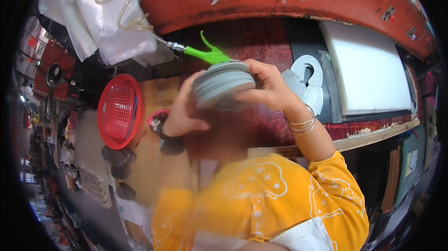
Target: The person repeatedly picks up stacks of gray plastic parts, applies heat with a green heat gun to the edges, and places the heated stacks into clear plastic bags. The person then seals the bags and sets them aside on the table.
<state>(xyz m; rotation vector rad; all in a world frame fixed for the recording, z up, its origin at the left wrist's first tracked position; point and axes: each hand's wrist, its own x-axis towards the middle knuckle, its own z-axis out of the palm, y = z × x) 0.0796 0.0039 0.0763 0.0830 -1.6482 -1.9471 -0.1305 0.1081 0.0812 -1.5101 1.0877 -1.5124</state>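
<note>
Both hands, left (179, 115) and right (270, 90), grip the grey stack (223, 83) from either side; best kept level, edges squared, green air gun (205, 54) just above.

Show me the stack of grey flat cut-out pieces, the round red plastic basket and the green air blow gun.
Stack of grey flat cut-out pieces (224, 83), head view, on its layered side edge.
Round red plastic basket (119, 111), head view, on its mesh bottom.
Green air blow gun (205, 55), head view, on its body.

Single head fisheye, looking down, close over workbench (373, 134).
</note>
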